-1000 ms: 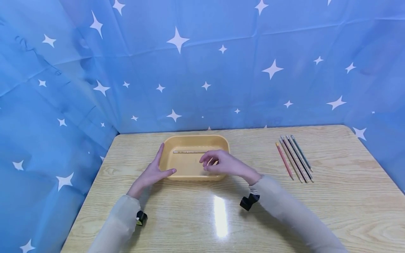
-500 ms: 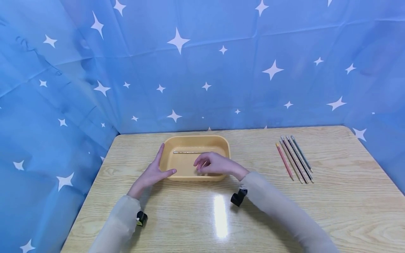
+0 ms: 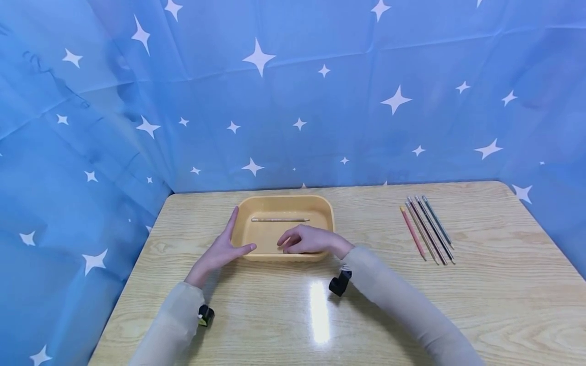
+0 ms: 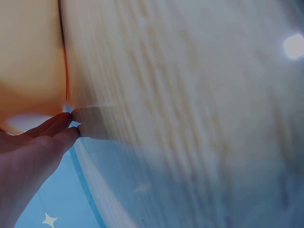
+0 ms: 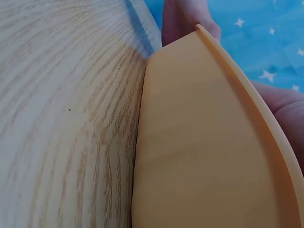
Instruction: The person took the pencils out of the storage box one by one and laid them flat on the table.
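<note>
A shallow yellow-orange tray (image 3: pixel 286 199) lies on the table, with one slim pencil (image 3: pixel 280 219) resting crosswise on its floor. My left hand (image 3: pixel 223 249) is at the tray's left end, fingers straight along the outer side and thumb stretched toward the near left corner. In the left wrist view, left fingertips (image 4: pixel 66 124) meet the table right beside the tray wall. My right hand (image 3: pixel 304 240) reaches over the near right part of the tray, fingers bent down toward its floor. I cannot tell whether those fingertips pinch anything, as the hand hides them.
Several pencils (image 3: pixel 430 231) lie side by side to the right of the tray, a red one (image 3: pixel 413 234) leftmost. The wooden table (image 3: pixel 256 315) ends at a blue star-patterned cloth (image 3: pixel 320 101) behind and on both sides. A bright glare shows in front of the tray.
My right hand has moved left and lower inside the tray, uncovering the right end of the pencil there. My left hand and the tray have stayed put.
</note>
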{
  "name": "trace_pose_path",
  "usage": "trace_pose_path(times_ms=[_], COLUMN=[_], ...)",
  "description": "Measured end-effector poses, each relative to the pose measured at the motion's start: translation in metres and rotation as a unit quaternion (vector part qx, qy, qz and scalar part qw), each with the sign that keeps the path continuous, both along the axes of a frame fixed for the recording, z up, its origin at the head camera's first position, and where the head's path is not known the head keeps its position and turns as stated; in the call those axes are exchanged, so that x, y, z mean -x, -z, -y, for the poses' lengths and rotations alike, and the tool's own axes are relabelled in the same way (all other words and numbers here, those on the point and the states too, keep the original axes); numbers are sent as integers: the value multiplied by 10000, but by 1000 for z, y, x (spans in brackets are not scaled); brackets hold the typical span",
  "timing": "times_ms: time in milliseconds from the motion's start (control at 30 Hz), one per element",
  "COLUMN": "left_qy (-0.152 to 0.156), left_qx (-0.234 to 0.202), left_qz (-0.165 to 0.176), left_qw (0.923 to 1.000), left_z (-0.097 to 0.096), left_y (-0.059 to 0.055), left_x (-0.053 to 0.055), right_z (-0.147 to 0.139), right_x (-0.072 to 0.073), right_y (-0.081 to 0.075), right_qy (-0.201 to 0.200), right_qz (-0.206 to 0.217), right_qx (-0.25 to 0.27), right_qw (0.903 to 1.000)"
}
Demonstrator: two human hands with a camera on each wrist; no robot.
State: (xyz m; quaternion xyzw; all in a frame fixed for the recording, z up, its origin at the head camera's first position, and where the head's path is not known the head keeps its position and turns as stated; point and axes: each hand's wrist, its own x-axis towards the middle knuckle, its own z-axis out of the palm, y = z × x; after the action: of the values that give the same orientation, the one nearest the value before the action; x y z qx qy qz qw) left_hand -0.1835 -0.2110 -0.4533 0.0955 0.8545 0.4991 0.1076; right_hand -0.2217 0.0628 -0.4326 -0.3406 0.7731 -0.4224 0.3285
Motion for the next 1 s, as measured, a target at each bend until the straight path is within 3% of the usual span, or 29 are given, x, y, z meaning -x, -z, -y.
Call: trace_pose_path(times_ms=[233, 633, 1000], left_qy=[46, 50, 32], left_qx=[-63, -80, -166], left_qz=[-50, -18, 21], left_qw=[10000, 10000, 9999], left_z=[2, 2, 1], left_y=[0, 0, -2], left_x=[0, 1, -1], right_z=[1, -2, -2], right_x=[0, 4, 3], right_y=[-1, 2, 2], right_qy=[-233, -389, 147], right_qz=[-51, 60, 279], right_qx=[-237, -33, 216], right_qw=[9994, 9992, 9993])
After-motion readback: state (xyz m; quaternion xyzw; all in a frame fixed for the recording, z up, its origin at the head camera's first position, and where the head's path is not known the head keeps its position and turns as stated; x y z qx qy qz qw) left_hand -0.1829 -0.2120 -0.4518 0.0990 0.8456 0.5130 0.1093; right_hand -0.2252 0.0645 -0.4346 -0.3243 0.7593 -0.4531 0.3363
